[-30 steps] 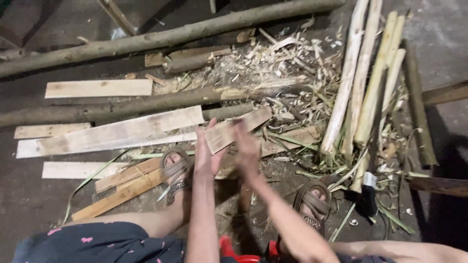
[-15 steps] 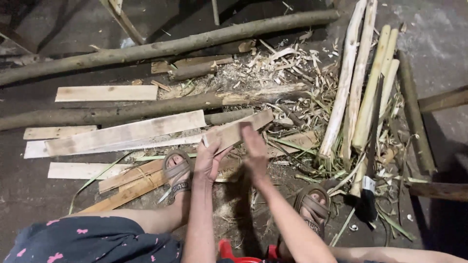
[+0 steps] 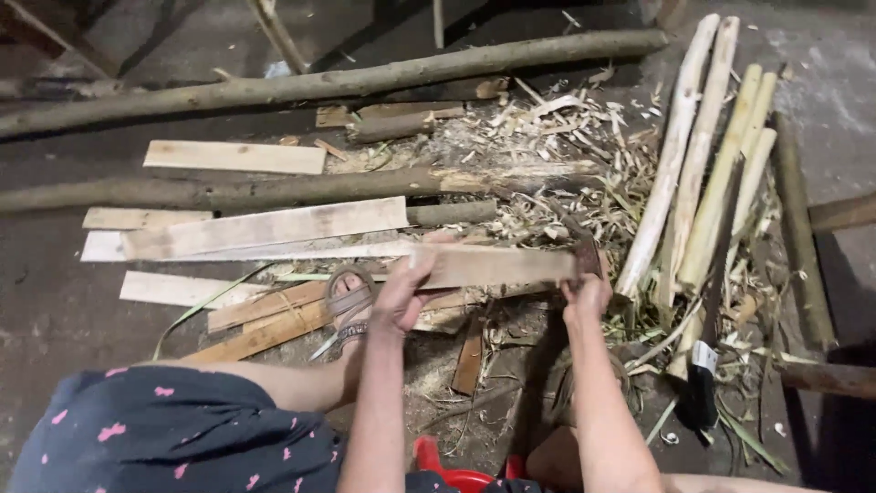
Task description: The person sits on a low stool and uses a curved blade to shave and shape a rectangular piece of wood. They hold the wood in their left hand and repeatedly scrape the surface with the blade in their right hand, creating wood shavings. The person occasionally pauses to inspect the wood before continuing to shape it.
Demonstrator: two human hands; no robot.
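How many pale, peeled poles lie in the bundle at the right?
5, side by side and leaning upward to the right: two whitish ones on the bundle's left, then three yellowish ones. Shavings may hide more at the lower ends.

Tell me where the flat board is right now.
Head view, centre: the flat board lies crosswise, left hand and right hand gripping it, above the sandalled foot.

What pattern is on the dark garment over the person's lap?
Small pink shapes scattered on dark navy cloth, on the garment; seen in the head view.
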